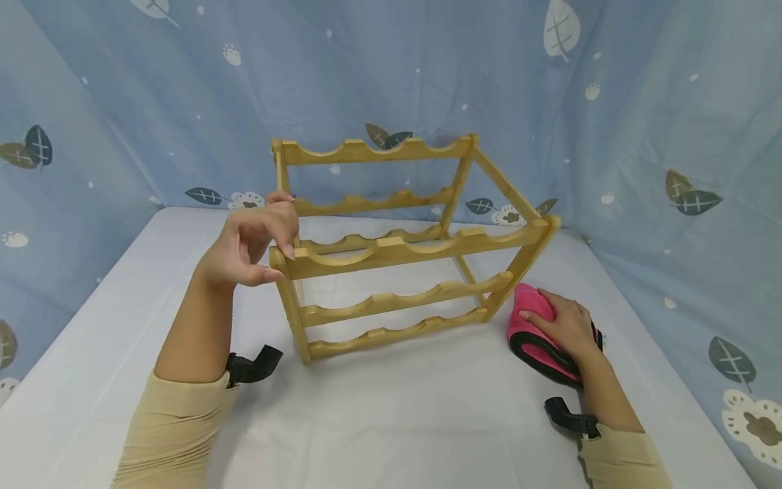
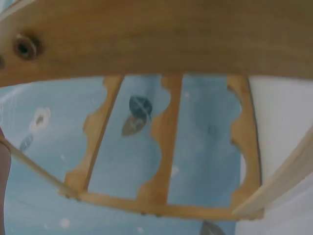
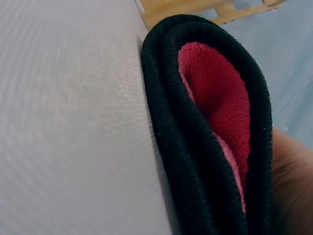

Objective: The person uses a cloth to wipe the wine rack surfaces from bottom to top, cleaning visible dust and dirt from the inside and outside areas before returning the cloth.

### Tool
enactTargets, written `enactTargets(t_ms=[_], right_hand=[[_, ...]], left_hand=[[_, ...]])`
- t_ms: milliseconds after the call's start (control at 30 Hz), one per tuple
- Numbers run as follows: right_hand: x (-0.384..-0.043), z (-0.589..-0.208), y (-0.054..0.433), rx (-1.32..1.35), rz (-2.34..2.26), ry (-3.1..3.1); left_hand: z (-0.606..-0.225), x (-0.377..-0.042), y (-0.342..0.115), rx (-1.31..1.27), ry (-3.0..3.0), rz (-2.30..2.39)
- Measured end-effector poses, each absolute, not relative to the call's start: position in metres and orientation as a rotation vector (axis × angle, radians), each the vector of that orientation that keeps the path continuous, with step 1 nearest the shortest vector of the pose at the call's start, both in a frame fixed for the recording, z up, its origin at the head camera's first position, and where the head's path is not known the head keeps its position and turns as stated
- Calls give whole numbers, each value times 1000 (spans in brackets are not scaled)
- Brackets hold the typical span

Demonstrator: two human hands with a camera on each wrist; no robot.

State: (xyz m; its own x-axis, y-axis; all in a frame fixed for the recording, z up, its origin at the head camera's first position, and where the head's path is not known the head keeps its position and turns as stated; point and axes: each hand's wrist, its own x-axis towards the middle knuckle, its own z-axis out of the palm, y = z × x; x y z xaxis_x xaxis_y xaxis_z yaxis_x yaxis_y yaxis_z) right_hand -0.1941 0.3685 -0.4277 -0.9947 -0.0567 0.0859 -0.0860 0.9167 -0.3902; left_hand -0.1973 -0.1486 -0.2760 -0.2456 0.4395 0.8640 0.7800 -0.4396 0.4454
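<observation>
A wooden wine rack [image 1: 397, 255] with scalloped rails stands at an angle on the table. My left hand [image 1: 256, 227] grips its upper left side, thumb and index finger at the front corner post and the other fingers farther back. In the left wrist view, a side bar [image 2: 161, 44] of the rack spans the top, with scalloped rails beyond it. By the rack's right front corner, my right hand [image 1: 568, 326] holds a folded pink cloth [image 1: 523, 302] with black edging from above. The right wrist view shows the cloth's folded layers [image 3: 215, 83] close up against the white surface.
A white cloth [image 1: 391, 421] covers the table. Blue curtains [image 1: 379, 68] with leaf and paw prints hang behind it and along both sides. Black wrist camera mounts [image 1: 253, 367] stick out at both sleeves.
</observation>
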Motion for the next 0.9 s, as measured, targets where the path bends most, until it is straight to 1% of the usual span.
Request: enactTargets(t_ms=[100,267,433,533,733,900], right_hand=[[-193,-429,369,102,610,-3013],[-194,-430,371,97,603,-3006],[-194,-430,373,96,587,-2990],[-192,-430,374,97,586,-2992],[-189,-427,374,103,603,-2992],[-189,-414,368,204,672,-2938]], left_hand=[[-280,-203,-164,-1647,-1499,-1854],[-291,-210,-189,-1412,-1510,-2019],[-295,-213,-202,-1256,-1539,-2099],[-295,-214,-204,-1214,-1572,-2123],[-289,-221,-204,-1231,-1625,-2117],[-293,-218,-206,-1183,-1641,-2097]])
